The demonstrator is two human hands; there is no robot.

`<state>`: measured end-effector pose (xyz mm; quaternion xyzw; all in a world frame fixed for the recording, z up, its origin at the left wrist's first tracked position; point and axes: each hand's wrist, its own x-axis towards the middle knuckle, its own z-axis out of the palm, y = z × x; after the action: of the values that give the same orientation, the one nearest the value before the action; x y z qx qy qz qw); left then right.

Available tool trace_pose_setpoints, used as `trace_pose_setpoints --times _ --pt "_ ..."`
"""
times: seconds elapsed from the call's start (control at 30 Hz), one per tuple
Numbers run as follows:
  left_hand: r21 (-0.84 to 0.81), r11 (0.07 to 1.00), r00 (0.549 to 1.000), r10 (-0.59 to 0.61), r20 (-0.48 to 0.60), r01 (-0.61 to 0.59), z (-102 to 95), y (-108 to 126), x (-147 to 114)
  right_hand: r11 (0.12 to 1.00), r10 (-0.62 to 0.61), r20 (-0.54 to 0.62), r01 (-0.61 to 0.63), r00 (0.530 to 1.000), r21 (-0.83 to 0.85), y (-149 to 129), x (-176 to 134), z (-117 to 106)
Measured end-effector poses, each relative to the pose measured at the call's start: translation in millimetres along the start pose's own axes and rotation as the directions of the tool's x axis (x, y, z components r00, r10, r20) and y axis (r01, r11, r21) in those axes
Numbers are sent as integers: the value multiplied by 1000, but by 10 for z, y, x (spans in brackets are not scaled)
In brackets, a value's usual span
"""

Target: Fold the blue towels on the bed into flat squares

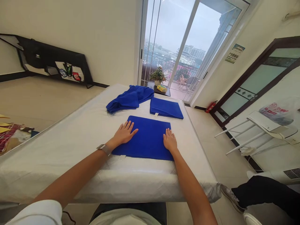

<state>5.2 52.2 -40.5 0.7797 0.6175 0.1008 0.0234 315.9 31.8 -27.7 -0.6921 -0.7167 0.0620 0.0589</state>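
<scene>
A blue cloth, folded into a flat rectangle, lies in front of me with a small white tag at its near edge. My left hand rests flat on its left side, fingers spread. On its right edge lies my right hand, palm down with fingers stretched out. Just beyond sits a second folded blue cloth, also with a white tag. To its left is a loose, crumpled heap of blue cloth. All of these lie on a table with a white cover.
Past the table's far end stands a small dark table with a potted plant and a yellow packet. A white chair bearing a plastic bag is on the right. Another person's leg shows at lower right.
</scene>
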Motion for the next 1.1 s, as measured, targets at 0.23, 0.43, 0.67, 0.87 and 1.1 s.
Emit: trace_pose_setpoints --times 0.23,0.43,0.67,0.87,1.1 --pt "-6 999 999 -41 17 41 -2 -75 -78 987 -40 -31 34 999 -160 -51 -14 -83" --pt "-19 1000 1000 -1 -22 1 71 -115 -50 993 -24 21 26 999 -113 -63 387 -274" --pt "-31 1000 1000 -1 -9 1 71 -141 -46 1000 4 7 -4 1000 -5 56 676 -61" --pt "-42 997 997 -69 36 70 45 -165 -27 1000 7 -1 -7 1000 16 66 653 -2" --pt "26 999 995 29 -99 -27 -147 19 10 997 32 -15 -31 999 75 42 654 -9"
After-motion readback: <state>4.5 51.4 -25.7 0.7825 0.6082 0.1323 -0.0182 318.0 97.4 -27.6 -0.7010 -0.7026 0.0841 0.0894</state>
